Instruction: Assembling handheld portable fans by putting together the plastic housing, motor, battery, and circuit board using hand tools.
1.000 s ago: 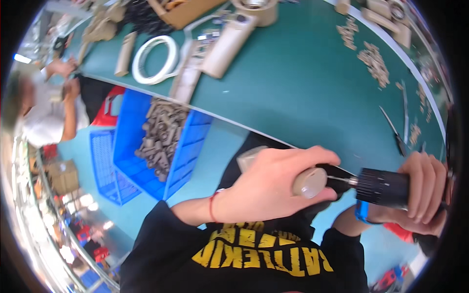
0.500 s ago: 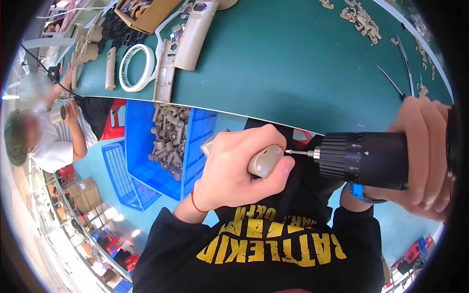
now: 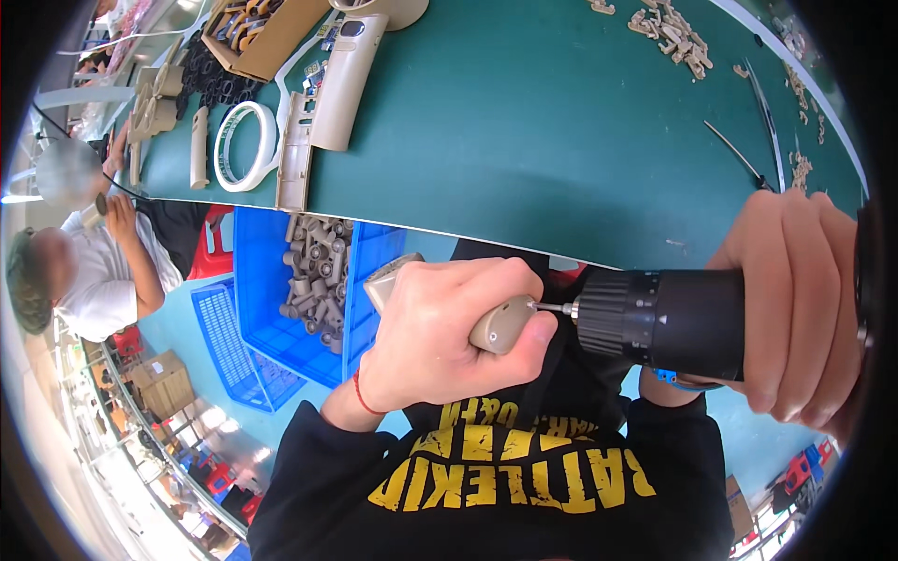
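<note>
My left hand (image 3: 458, 323) is wrapped round a beige plastic handle (image 3: 503, 327), its rounded end facing right and another part of it showing behind the wrist side. My right hand (image 3: 795, 309) grips a black electric screwdriver (image 3: 659, 318) held level. The bit (image 3: 552, 307) points left and its tip meets the rounded end of the handle near a small hole. How my right fingers sit on the tool's grip is partly cut off by the picture's dark rim.
A blue crate (image 3: 281, 323) of beige-grey parts stands left below the green table (image 3: 524, 122). On the table lie a roll of white tape (image 3: 245, 145), a beige housing (image 3: 348, 89), small beige clips (image 3: 678, 37) and a thin screwdriver (image 3: 734, 150). A co-worker (image 3: 103, 271) sits at left.
The electric screwdriver has moved left, so its bit now touches the handle's end, where a gap showed before. The handle has tilted slightly, and the whole view has shifted a little.
</note>
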A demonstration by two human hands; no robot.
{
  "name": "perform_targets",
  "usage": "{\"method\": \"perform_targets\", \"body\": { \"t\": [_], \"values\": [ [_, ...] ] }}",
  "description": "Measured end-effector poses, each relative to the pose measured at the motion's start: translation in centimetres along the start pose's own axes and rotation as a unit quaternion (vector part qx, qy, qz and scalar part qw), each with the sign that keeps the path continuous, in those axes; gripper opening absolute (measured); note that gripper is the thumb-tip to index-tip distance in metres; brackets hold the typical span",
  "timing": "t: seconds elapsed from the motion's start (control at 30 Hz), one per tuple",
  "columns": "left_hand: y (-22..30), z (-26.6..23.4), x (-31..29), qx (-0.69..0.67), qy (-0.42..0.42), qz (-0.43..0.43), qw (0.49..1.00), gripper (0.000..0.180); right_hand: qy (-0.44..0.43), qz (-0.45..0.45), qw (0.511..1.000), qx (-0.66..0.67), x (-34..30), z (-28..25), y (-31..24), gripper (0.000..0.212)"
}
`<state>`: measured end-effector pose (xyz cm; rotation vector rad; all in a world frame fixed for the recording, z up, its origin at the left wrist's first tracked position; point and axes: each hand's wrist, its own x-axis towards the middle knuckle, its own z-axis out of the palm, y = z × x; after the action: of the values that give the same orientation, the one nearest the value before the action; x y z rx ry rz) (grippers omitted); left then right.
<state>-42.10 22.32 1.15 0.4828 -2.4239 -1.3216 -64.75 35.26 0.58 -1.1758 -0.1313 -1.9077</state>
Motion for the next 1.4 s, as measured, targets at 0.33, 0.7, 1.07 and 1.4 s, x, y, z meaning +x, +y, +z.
{"method": "perform_targets", "body": {
  "t": [0.33, 0.7, 1.07, 1.4],
  "values": [
    [0.5, 0.8, 0.2, -0.013, -0.006, -0.002, 1.0, 0.016, -0.049, -0.012, 0.999, -0.014, -2.0, -1.2, -2.0, 0.012],
    [1.0, 0.7, 0.5, -0.131, -0.058, -0.025, 0.989, 0.018, 0.164, -0.032, 0.966, -0.195, -0.4, 2.3, -2.8, 0.01],
    [0.4, 0.3, -0.1, -0.514, -0.064, -0.177, 0.837, 0.037, 0.376, 0.051, 0.62, -0.687, 1.4, 6.2, -16.7, 0.02],
    [1.4, -0.9, 5.0, -0.772, 0.038, 0.008, 0.634, 0.027, 0.318, 0.243, 0.145, -0.905, -1.2, -4.8, -24.3, 0.04]
  ]
}}
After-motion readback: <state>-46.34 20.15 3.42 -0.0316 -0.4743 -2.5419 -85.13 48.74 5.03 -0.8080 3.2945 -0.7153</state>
